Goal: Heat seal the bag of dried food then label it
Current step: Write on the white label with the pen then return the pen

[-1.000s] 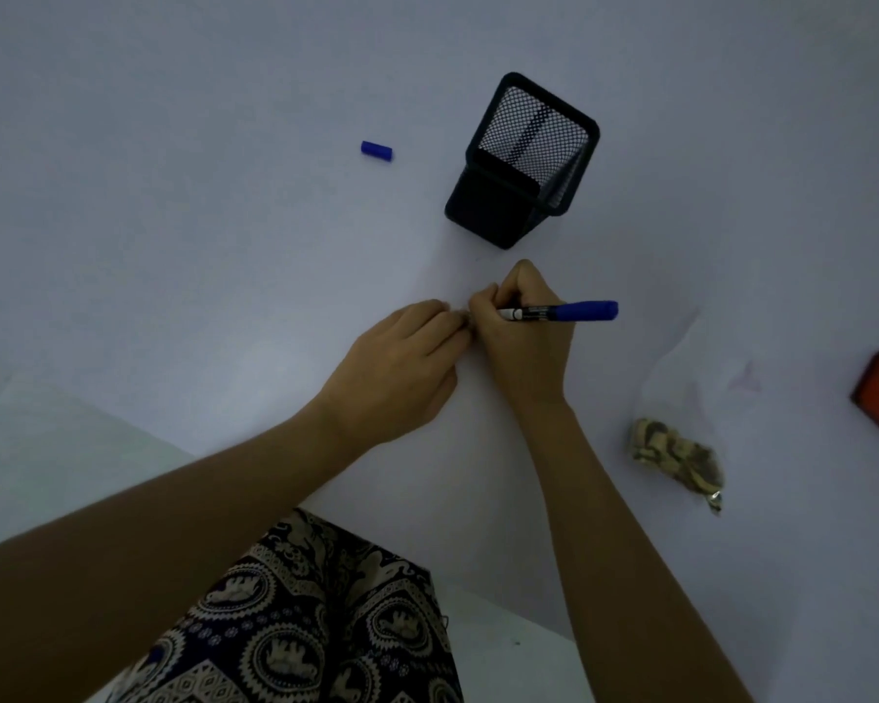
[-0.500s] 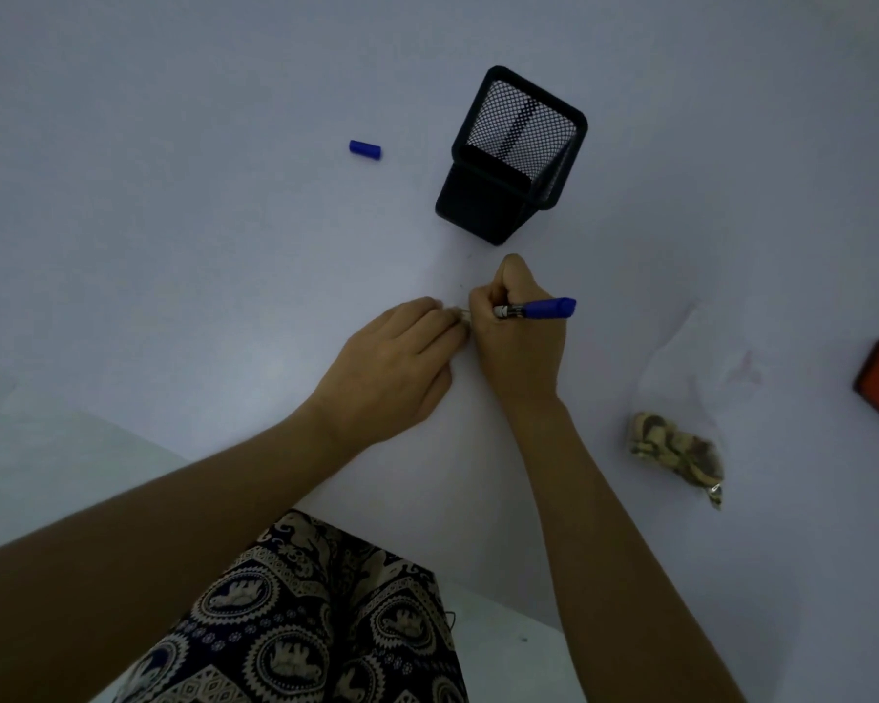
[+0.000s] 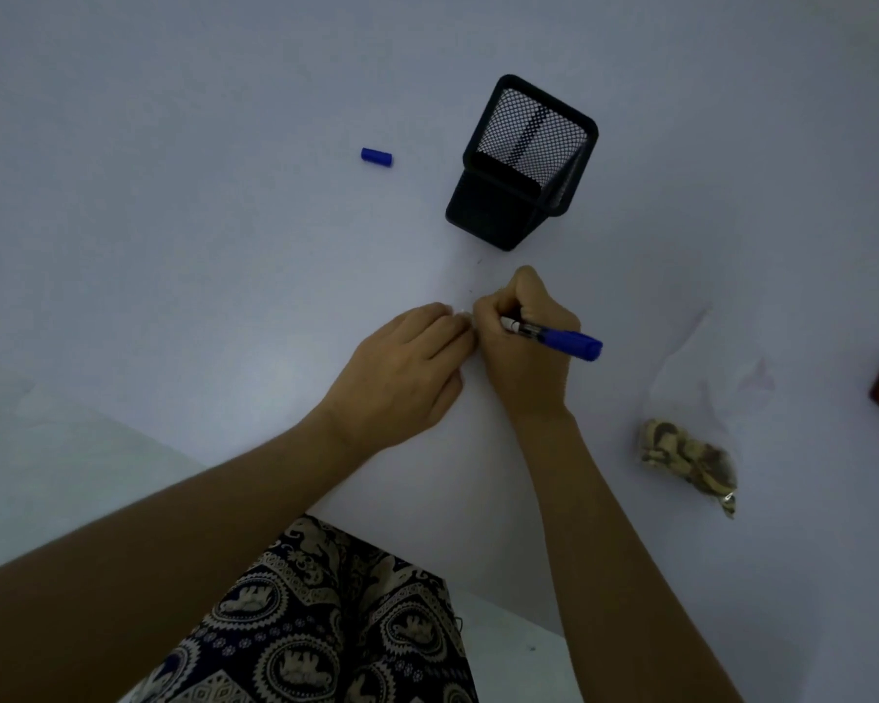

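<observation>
— Head view: where was the bag?
— The bag (image 3: 687,460) lay on the table (image 3: 173,246), well right of both hands.
— And the hands?
— The right hand (image 3: 526,347) gripped a blue pen (image 3: 554,338); the left hand (image 3: 402,378) pressed fingertips to something small beside it. A cap (image 3: 376,157) lay left of the mesh cup (image 3: 521,162)

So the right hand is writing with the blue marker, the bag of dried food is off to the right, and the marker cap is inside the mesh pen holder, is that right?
Not quite. The head view shows the marker cap lying on the table, left of the mesh pen holder, not in it. The rest holds: right hand with the blue marker, bag of dried food to the right.
</observation>
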The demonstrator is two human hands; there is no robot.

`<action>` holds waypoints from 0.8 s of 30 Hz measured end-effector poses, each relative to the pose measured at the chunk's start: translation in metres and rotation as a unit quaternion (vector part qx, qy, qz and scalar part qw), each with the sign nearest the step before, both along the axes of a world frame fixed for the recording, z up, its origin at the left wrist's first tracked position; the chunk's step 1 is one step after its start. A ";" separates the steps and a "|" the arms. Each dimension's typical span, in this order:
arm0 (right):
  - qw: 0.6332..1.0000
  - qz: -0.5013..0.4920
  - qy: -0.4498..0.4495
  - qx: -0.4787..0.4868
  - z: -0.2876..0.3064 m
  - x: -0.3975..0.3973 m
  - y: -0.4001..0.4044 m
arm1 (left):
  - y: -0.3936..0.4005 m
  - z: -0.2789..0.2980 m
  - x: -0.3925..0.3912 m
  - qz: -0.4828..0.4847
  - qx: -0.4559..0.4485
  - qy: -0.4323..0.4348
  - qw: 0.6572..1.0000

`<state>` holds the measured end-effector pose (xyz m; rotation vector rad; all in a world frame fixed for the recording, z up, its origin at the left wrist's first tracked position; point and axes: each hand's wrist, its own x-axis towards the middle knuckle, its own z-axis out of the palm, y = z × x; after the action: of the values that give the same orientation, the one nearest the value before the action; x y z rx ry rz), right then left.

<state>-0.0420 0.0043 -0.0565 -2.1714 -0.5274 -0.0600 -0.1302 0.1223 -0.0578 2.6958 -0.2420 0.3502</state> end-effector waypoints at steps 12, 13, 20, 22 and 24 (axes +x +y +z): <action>0.998 0.022 0.054 -0.002 0.005 0.000 0.001 | -0.001 0.001 0.001 0.002 -0.006 0.001 1.000; 0.998 0.022 0.052 -0.004 0.005 0.000 0.001 | -0.001 0.001 0.000 0.002 -0.006 0.002 1.000; 0.997 0.018 0.072 0.004 0.005 0.000 0.000 | -0.001 0.002 0.001 0.000 0.000 0.009 1.000; 0.997 0.017 0.081 0.007 0.004 0.001 0.000 | -0.001 0.002 0.001 0.000 -0.001 0.013 1.000; 0.997 0.018 0.078 0.006 0.004 0.002 -0.001 | -0.001 0.003 0.002 -0.001 -0.002 0.017 1.000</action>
<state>-0.0400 0.0037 -0.0522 -2.1337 -0.4752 0.1242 -0.1285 0.1211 -0.0551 2.6947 -0.2330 0.3032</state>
